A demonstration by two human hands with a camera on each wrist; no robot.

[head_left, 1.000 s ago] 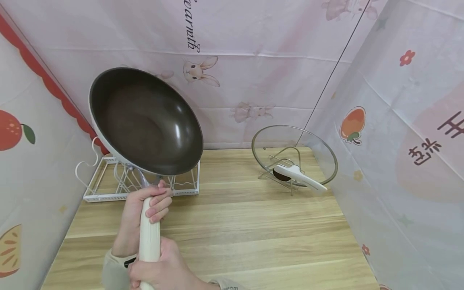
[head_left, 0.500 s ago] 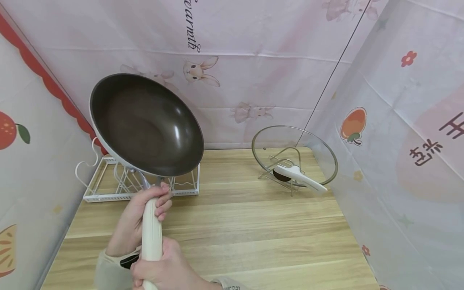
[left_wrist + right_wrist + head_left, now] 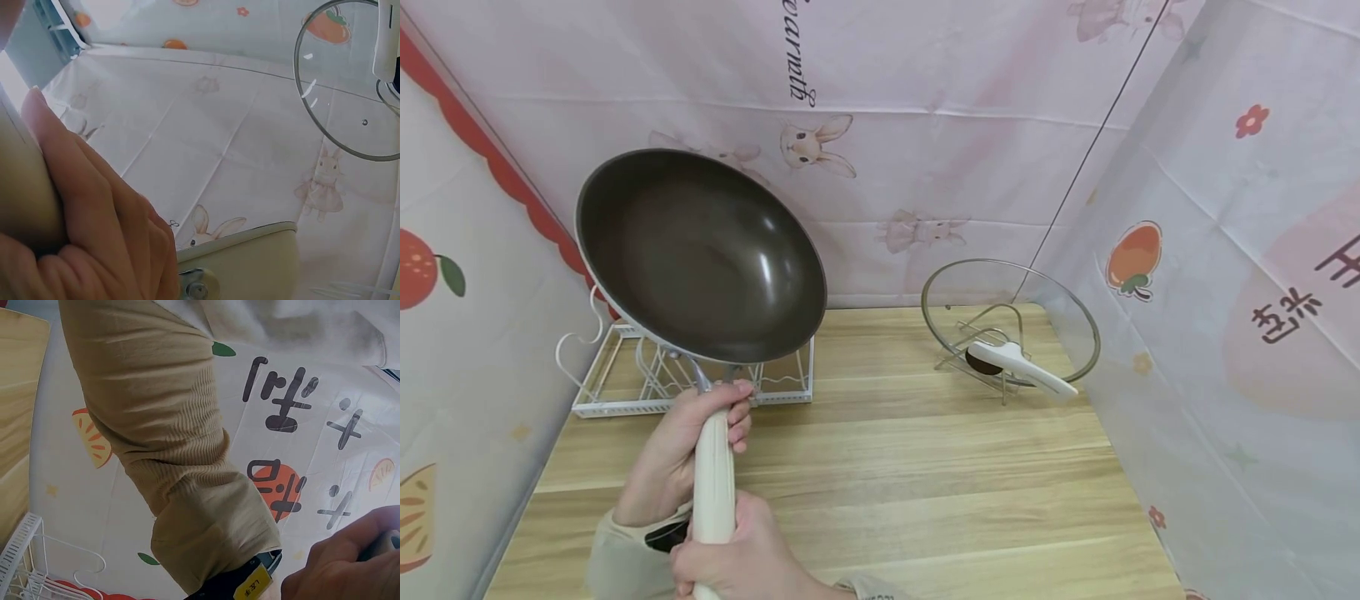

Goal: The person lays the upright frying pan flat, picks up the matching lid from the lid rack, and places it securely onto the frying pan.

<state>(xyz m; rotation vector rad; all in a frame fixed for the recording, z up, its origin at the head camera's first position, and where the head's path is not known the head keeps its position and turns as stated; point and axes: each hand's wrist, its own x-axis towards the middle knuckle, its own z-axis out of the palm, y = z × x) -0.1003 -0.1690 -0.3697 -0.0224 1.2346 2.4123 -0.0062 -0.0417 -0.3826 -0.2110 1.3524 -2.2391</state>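
A dark-lined frying pan [image 3: 700,258] is held up and tilted over the left side of the table, its inside facing me. My left hand [image 3: 688,442] grips the upper part of its cream handle [image 3: 713,492], close to the pan body. Lower down, my right hand [image 3: 748,550] wraps round the handle's end. In the left wrist view, the fingers of the left hand [image 3: 106,219] curl round the handle, with the pan's cream outside [image 3: 250,269] beyond. The right wrist view shows part of the right hand [image 3: 350,562] and the left sleeve [image 3: 162,425].
Beneath the pan stands a white wire dish rack [image 3: 625,407], partly hidden by it. A glass lid [image 3: 940,317] with a white handle [image 3: 1022,367] leans on a metal stand [image 3: 1003,392] at the back right. Printed cloth walls [image 3: 880,150] enclose the wooden table [image 3: 910,467].
The pan has dipped slightly and grown a little larger in the head view. My left hand has shifted slightly on the handle; both hands keep their grip.
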